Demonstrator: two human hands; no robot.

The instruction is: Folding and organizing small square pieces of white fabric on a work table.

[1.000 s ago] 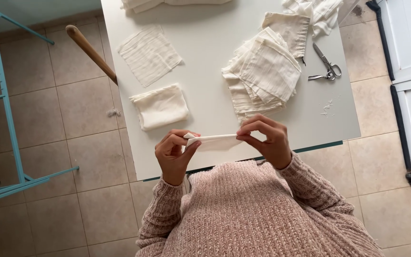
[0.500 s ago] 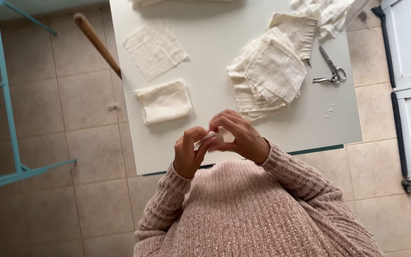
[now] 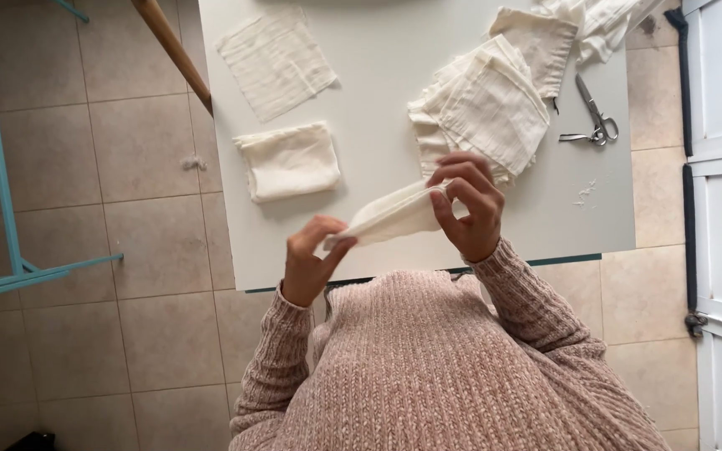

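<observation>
**Cloth strip held between both hands above the table edge**

The left hand (image 3: 311, 263) pinches one end of a folded cream cloth (image 3: 390, 215); the right hand (image 3: 470, 209) pinches the other end, slightly higher. The cloth spans the gap, taut, above the white table (image 3: 394, 100). Risk: a loosened pinch would likely let the fold open (the fabric looks thin, soft, crinkled). Beyond the right grip lie a stack of cloth squares (image 3: 486, 117) and steel scissors (image 3: 595, 117); beyond the left, a folded piece (image 3: 290, 163).

Both hands are raised before the chest, left hand (image 3: 309, 259) lower, right hand (image 3: 468, 206) higher, fingers pinched.
</observation>
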